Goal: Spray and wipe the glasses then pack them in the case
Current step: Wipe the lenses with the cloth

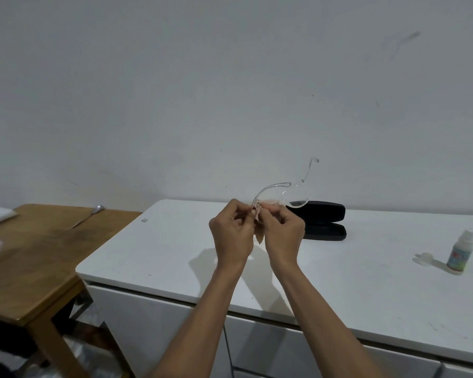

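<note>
Table (159, 257), white top: its front edge runs from the left of centre down to the lower right of the frame; its left corner is rounded; its far edge meets the wall. A broad bare stretch of the top lies left of the hands, and another between the hands and the bottle at right.

Glasses (290, 190), clear frame: held in the air above the middle of the table, just in front of the case. Their long axis runs from the hands up and to the right. One lens shows at right, over the case's lid; one temple arm rises to the upper right against the wall.

Cloth (258, 236), pale: bunched between the two hands, a corner hanging below them.

Left hand (234, 231): fingers curled, pinching the near end of the glasses together with the cloth.

Right hand (283, 233): fingers curled, pinching the cloth against the frame, touching the left hand.

Case (324, 222), black, open: lies on the table behind the right hand, long axis left to right, near the far edge.

Spray bottle (460, 252): upright at the right of the frame, well apart from the hands. Clear cap (425, 258): on the table just left of the bottle.

Wooden side table (33, 263): at the left of the frame, lower than the white top and beside it.
</note>
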